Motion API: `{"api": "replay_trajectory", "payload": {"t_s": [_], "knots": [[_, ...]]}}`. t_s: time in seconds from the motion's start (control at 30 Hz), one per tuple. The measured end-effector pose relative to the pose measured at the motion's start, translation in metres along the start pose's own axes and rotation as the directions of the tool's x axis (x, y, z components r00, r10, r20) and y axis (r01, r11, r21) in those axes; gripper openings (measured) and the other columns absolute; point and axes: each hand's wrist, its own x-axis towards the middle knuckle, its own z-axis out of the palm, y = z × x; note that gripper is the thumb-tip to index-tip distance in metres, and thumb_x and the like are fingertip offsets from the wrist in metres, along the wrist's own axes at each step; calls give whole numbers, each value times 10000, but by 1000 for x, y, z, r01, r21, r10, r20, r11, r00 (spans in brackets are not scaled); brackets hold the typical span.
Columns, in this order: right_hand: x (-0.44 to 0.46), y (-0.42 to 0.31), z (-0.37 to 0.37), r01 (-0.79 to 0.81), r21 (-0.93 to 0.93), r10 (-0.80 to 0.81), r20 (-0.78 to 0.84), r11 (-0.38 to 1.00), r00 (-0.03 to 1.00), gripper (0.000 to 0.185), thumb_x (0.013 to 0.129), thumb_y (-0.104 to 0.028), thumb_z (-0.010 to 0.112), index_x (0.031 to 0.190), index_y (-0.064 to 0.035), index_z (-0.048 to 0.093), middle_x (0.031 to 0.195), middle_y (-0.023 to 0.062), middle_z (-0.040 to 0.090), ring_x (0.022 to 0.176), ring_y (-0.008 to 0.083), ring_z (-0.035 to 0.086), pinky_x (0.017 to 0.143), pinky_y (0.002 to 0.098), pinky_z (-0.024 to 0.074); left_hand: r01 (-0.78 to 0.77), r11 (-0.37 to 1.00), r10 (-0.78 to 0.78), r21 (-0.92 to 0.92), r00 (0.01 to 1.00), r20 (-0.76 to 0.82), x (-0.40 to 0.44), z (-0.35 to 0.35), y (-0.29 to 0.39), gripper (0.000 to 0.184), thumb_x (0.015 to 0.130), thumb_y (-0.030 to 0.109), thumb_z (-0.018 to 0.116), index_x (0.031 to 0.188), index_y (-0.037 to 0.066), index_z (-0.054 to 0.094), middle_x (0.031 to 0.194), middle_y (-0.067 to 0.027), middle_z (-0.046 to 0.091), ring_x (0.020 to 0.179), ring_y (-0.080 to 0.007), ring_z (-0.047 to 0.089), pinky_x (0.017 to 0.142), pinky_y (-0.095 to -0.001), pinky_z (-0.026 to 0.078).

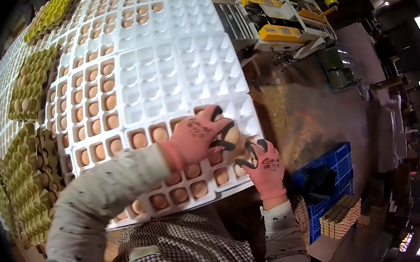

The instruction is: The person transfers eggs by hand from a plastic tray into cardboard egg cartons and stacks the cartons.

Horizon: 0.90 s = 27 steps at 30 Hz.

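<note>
Head view: we see 2 gloved hands working near the middle of the frame, over the near end of a broad spread of white trays [148, 85]. Our left grip [220, 132], in a pink glove with dark fingertips, is pinching a pale egg [232, 135] between thumb and fingers, just right of the frame's centre. Our right grip [254, 155], gloved alike, is curled over the tray's right edge beside another pale egg [240, 170]; we cannot tell whether it pinches anything. Below and left of the hands, brown eggs [199, 188] sit singly in the square cups, and more rows run towards the upper left of the frame. Along the left side we have yellow-green egg flats [28, 183], some piled up, 1 of them with eggs lying in it. Our patterned sleeves [105, 186] and a checkered apron [191, 253] fill the bottom. At the upper right stands a machine [284, 20] with yellow panels; at the lower right we see a blue pallet [338, 169], a black item [319, 184] on it, and a stack of tan flats [340, 216] alongside.
</note>
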Motion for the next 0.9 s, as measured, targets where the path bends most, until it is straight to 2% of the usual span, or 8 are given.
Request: {"api": "replay_trajectory", "payload": {"t_s": [0.07, 0.17, 0.3, 0.43, 0.57, 0.7, 0.8, 0.9], "knots": [[21, 21, 2, 38, 97, -36, -26, 995, 999, 555, 722, -306, 786, 1221, -135, 614, 1200, 112, 538, 1076, 315, 564, 869, 397, 492, -96, 938, 41, 334, 985, 167, 42, 50, -21, 520, 730, 228, 727, 1223, 166, 574, 1307, -160, 463, 946, -339, 606, 800, -407, 499], [54, 32, 8, 151, 171, -118, -188, 974, 975, 567, 744, -331, 771, 1240, -118, 598, 1181, 107, 562, 1044, 311, 571, 866, 389, 489, -111, 944, 110, 309, 994, 21, 53, 57, -24, 489, 706, 232, 699, 1185, 174, 618, 1246, -137, 486, 829, -320, 619, 730, -404, 500], [94, 34, 19, 147, 93, -141, -72, 985, 987, 529, 772, -283, 746, 1233, -79, 584, 1134, 99, 591, 972, 308, 572, 835, 395, 492, -3, 912, -132, 410, 944, 301, 83, 42, -17, 489, 763, 232, 690, 1243, 183, 610, 1235, -140, 543, 772, -322, 630, 719, -402, 514], [130, 23, 17, 119, 203, -50, -315, 972, 948, 517, 777, -273, 738, 1225, -72, 576, 1113, 111, 587, 983, 326, 566, 825, 398, 493, 118, 993, -105, 12, 920, -378, 130, 41, -36, 375, 839, 132, 615, 1212, 100, 610, 974, -164, 626, 824, -374, 614, 750, -428, 509], [153, 15, 51, 154, 118, -119, -259, 981, 959, 499, 784, -272, 716, 1214, -62, 578, 1117, 125, 580, 1048, 337, 536, 927, 457, 436, 181, 974, -117, 137, 917, -382, 120, 78, -76, 499, 800, 94, 632, 1290, 122, 545, 1187, -139, 538, 1122, -348, 492, 987, -461, 359], [150, 42, 80, 136, 66, -85, -502, 989, 861, 504, 770, -254, 717, 1200, -27, 585, 1177, 197, 564, 1101, 372, 520, 1001, 461, 395, 93, 996, -83, 5, 911, -404, 47, 12, -20, 543, 766, 179, 688, 1285, 100, 547, 1250, -158, 533, 1133, -354, 509, 976, -472, 387], [185, 52, 88, 57, -24, -61, -397, 998, 916, 642, 861, -261, 676, 1315, 138, 461, 1374, 295, 486, 1285, 424, 452, 1110, 444, 348, -11, 1000, 18, 23, 942, -335, -51, -40, 17, 538, 745, 241, 746, 1236, 99, 582, 1258, -147, 544, 1142, -348, 532, 958, -487, 408], [210, 36, 87, 143, 360, -63, -224, 922, 973, 592, 915, -238, 643, 1375, 69, 433, 1401, 257, 479, 1297, 379, 462, 1088, 414, 370, 249, 910, -57, 331, 867, -496, -169, -108, 22, 601, 696, 374, 817, 1201, 124, 605, 1274, -172, 528, 1148, -344, 531, 938, -484, 423]]}}
